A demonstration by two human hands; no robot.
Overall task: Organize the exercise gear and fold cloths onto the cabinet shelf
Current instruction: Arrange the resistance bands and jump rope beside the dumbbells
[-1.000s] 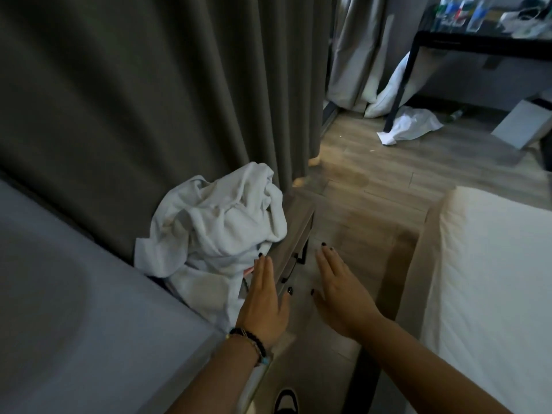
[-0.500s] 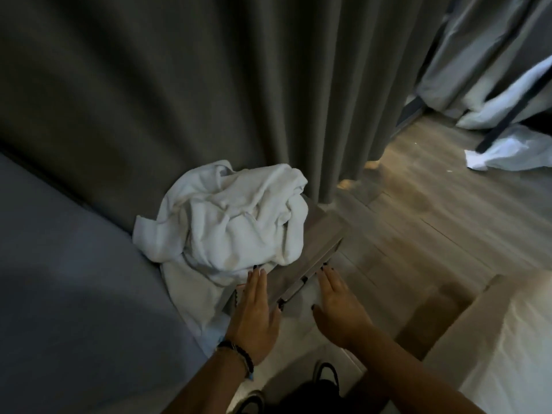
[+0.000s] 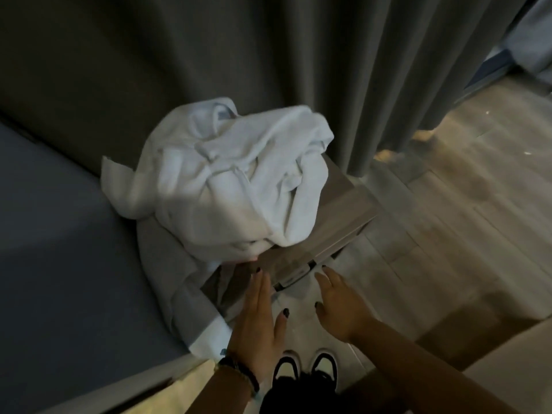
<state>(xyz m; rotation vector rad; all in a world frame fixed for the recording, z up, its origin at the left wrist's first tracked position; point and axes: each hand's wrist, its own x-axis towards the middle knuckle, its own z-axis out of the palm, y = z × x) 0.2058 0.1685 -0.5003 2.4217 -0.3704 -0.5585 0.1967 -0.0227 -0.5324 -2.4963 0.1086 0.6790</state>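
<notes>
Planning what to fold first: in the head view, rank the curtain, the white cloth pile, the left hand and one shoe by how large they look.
1. curtain
2. white cloth pile
3. left hand
4. shoe, partly hidden, and nearness to the camera skews this.

A dim bedroom, likely a hotel room. Full-length grey curtains hang from 10 to 1 o'clock, a bed lies at 9 o'clock, and wood-plank flooring spreads at 3 o'clock. A low bedside cabinet carrying crumpled white towels stands at centre.
</notes>
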